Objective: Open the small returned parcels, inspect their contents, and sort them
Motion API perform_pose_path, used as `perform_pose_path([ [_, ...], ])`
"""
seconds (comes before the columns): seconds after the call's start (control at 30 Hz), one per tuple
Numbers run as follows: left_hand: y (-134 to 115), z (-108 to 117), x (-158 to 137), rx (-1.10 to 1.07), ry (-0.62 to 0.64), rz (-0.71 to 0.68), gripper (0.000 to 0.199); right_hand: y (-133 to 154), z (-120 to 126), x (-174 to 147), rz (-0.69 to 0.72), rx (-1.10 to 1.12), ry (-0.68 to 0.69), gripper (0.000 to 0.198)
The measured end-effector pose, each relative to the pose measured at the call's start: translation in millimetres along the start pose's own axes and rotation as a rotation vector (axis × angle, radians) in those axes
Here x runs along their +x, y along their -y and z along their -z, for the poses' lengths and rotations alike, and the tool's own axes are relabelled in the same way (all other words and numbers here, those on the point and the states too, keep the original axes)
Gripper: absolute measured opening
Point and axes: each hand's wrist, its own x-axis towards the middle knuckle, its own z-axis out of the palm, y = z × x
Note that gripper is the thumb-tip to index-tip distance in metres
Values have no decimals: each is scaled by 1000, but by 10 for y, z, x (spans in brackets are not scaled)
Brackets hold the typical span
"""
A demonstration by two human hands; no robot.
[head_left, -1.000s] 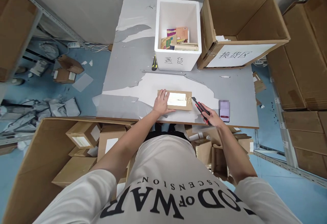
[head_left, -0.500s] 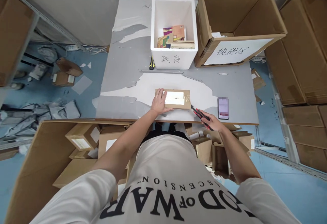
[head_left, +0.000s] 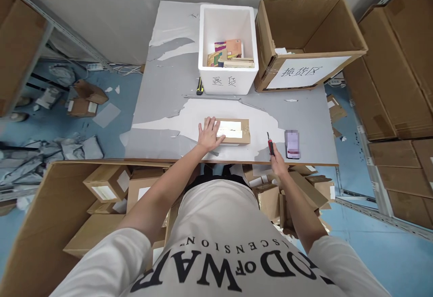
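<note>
A small brown cardboard box with white labels on top lies on the table near its front edge. My left hand rests on the box's left end with its fingers spread. In my right hand is a red and black utility knife, its blade pointing away from me. The knife is apart from the box, off to its right. Just right of the knife a phone lies face up on the table.
A white foam box holding several small packages and a large open carton stand at the back. A yellow and black utility knife lies by the foam box. Below the table's front edge, a big carton holds several boxes.
My right hand has drawn the knife away from the box's right end, and its blade now points forward. My left hand's fingers have spread on the box.
</note>
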Motion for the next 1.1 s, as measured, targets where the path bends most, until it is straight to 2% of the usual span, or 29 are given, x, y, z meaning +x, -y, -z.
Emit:
perform_pose_path([
  [0.2,-59,11,-14,30,-91,-38,60,172,-451,421,-136,-334,-112,67],
  [0.4,-179,-59,-185,32,-101,-54,30,174,-711,567,-129,-347,-220,61],
  [0.5,-192,-94,-312,37,-132,-109,33,154,-776,550,-129,-344,-216,64],
  [0.6,-165,-123,-466,68,-137,-199,44,155,-802,518,-155,-355,-184,71],
  [0.73,-142,-145,-594,71,-95,-200,57,237,-661,511,-146,-381,-162,70],
  [0.83,-154,-145,-590,48,-72,-177,63,462,-389,567,-19,-366,-271,63],
  [0.9,-165,-146,-569,35,-59,-163,67,719,-202,629,163,-354,-335,62],
  [0.93,-170,-150,-561,31,-52,-156,68,870,-131,665,277,-366,-304,63],
  [1.0,-174,-166,-551,24,-37,-144,71,1181,-61,746,502,-443,-152,63],
  [1.1,-175,-205,-549,19,-20,-141,74,1552,-118,876,695,-594,65,63],
])
